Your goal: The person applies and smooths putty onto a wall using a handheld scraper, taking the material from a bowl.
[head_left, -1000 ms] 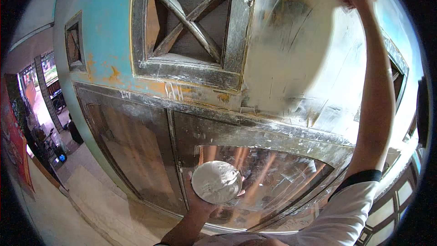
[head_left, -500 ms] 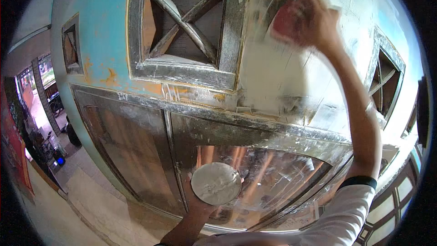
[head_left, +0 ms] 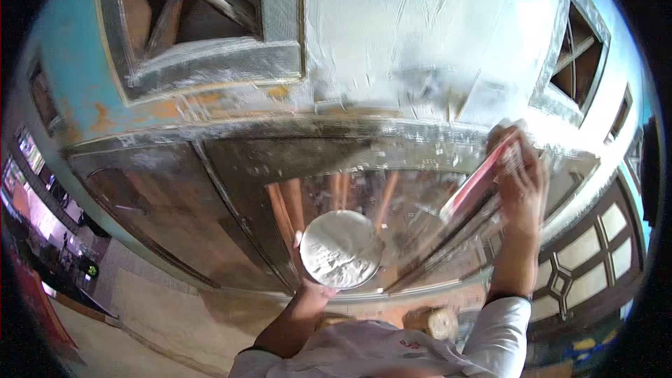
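Observation:
My left hand (head_left: 313, 287) holds a round pan of white putty (head_left: 341, 248) in front of the brown wooden door panels. My right hand (head_left: 519, 180) grips a flat red-handled scraper (head_left: 478, 183), its blade tilted against the frame just above the door. Above it, the wall between the two vents (head_left: 427, 35) is smeared with fresh white putty. My right arm rises from the lower right in a white sleeve.
A wooden vent with crossed slats (head_left: 199, 17) sits in the blue wall at upper left, another vent (head_left: 584, 56) at upper right. A window with pale panes (head_left: 584, 266) is at the right. A street with shop lights (head_left: 42, 196) lies far left.
My right hand has swept down the wall with the scraper, from the top of the white patch to the door frame. The pan has stayed in my left hand.

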### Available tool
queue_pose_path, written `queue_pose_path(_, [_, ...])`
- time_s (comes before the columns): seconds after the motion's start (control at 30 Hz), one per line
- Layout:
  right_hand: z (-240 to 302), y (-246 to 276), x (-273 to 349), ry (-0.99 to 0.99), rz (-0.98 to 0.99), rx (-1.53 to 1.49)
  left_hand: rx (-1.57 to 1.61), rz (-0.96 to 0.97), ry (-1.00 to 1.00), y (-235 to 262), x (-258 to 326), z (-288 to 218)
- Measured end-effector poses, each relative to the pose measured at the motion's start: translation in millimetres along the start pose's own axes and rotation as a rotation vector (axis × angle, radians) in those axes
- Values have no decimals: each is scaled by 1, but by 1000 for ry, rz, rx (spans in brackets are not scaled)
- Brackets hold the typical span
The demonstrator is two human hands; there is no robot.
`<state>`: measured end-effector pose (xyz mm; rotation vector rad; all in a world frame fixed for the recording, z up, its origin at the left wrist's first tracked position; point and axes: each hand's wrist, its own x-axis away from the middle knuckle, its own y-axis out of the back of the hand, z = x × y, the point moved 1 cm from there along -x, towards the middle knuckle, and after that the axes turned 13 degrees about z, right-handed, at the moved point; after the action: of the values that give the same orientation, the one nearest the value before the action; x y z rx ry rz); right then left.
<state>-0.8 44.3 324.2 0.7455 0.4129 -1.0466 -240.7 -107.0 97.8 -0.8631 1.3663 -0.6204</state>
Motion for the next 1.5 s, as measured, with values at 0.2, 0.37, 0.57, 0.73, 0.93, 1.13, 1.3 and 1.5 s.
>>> queue_pose_path(0.2, [-84, -62, 90, -505, 74, -829, 329, 39, 149, 28, -5, 41])
queue_pose_path(0.37, [-118, -64, 133, -791, -47, -883, 228, -157, 162, 55, 7, 58])
queue_pose_path(0.57, [-141, -43, 177, -882, 28, -910, 134, -274, 257, 71, 17, 83])
queue_pose_path(0.73, [-148, -18, 194, -994, 194, -833, -50, -286, 350, 70, 9, 98])
queue_pose_path(0.93, [-166, -12, 211, -933, -69, -1068, 110, -311, 293, 89, 18, 111])
queue_pose_path(1.13, [-170, -7, 214, -970, -151, -992, -72, -453, 357, 94, 20, 124])
queue_pose_path(1.3, [-185, -1, 226, -997, -184, -960, -4, -363, 371, 96, 19, 133])
queue_pose_path(1.5, [-200, -1, 230, -1056, -222, -998, 411, -186, 342, 102, 29, 150])
